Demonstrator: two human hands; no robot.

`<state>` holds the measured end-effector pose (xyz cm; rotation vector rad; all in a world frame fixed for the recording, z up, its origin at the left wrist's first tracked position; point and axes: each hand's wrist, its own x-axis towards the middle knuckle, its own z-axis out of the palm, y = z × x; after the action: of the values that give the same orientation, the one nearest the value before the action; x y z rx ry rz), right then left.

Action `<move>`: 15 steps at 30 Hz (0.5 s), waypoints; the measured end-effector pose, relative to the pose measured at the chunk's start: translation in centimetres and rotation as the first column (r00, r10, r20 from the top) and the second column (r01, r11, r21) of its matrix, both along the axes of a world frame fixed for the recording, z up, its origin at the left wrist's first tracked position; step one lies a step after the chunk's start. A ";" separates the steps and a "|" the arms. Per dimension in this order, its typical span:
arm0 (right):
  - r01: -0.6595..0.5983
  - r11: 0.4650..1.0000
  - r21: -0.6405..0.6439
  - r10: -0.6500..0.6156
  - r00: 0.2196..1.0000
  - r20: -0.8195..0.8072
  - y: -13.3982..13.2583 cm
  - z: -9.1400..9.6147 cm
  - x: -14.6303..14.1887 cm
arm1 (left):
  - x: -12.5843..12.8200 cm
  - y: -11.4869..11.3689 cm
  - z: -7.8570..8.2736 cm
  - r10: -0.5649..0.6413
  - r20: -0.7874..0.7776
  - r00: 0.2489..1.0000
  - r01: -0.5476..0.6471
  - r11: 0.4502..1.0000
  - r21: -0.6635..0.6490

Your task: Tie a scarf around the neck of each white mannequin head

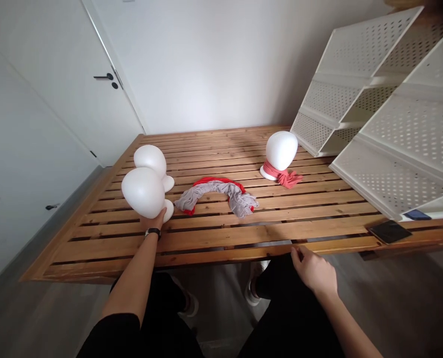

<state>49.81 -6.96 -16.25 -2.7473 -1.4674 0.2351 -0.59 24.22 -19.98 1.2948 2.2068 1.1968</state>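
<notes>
My left hand grips the neck of a white foam head and holds it just above the slatted wooden table at its left side. A second white foam head stands right behind it. A grey and red scarf lies in an arc at the table's middle. Further right stands a third foam head with a red scarf tied round its neck. My right hand rests at the table's front edge, fingers curled loosely, holding nothing.
White perforated shelf panels lean over the table's right end. A black phone lies at the front right corner. A white door with a black handle stands at the left. My legs and shoes show under the table's front edge.
</notes>
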 end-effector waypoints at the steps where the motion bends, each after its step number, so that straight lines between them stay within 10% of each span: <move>1: -0.004 1.000 0.001 0.004 1.000 0.003 0.0 0.0 -0.1 | -0.1 -0.4 0.3 0.003 0.020 1.000 -0.004 1.000 0.021; 7: -0.023 0.999 0.023 0.023 1.000 0.010 0.3 0.1 -0.4 | 3.2 -6.2 1.2 -0.105 0.201 0.974 0.091 0.993 0.076; 15: -0.035 0.999 0.029 0.035 0.999 0.011 0.2 0.5 -0.5 | 15.9 -13.7 -2.5 -0.408 0.160 0.899 0.423 0.904 -0.070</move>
<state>49.31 -6.80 -15.71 -2.7059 -1.5105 0.1990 15.28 10.47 -22.50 1.4904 1.7458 0.9604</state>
